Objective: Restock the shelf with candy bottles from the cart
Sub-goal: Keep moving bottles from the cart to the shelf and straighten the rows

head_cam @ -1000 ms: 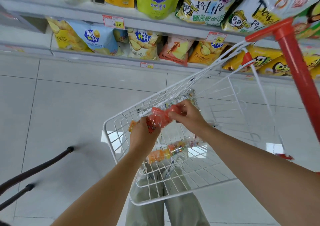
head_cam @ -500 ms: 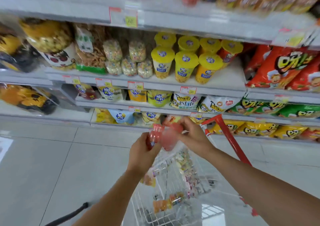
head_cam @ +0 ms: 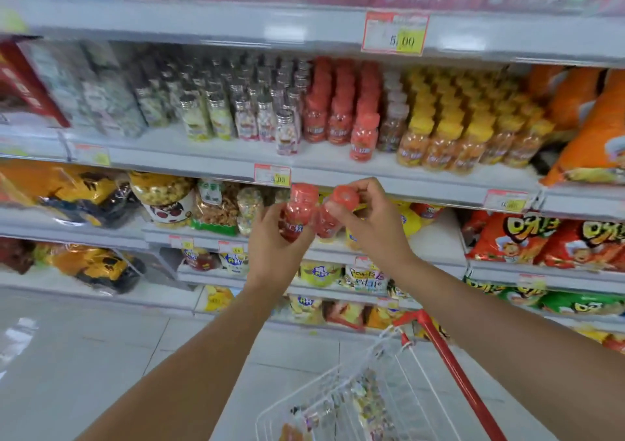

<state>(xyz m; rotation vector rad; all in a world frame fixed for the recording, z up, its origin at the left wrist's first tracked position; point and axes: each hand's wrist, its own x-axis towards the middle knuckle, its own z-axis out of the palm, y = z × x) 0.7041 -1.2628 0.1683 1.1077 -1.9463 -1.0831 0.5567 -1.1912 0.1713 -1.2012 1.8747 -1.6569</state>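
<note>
Just below the candy shelf (head_cam: 324, 158) edge, the left hand (head_cam: 270, 251) grips one red-capped bottle (head_cam: 299, 210) upright. Just beside it, the right hand (head_cam: 375, 227) pinches a tilted bottle (head_cam: 326, 224) by its cap. Both labels are blurred. Price tags read 3.00 (head_cam: 272, 175) and 5.00 (head_cam: 395, 32). Bare shelf lies before the red rows (head_cam: 363, 136); the cart (head_cam: 453, 373) stands lower right.

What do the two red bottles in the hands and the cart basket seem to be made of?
The left-hand bottle and right-hand bottle: probably glossy translucent plastic, contents showing through; caps matte red plastic. The cart basket: likely white-coated metal wire, an open thin grid.
</note>
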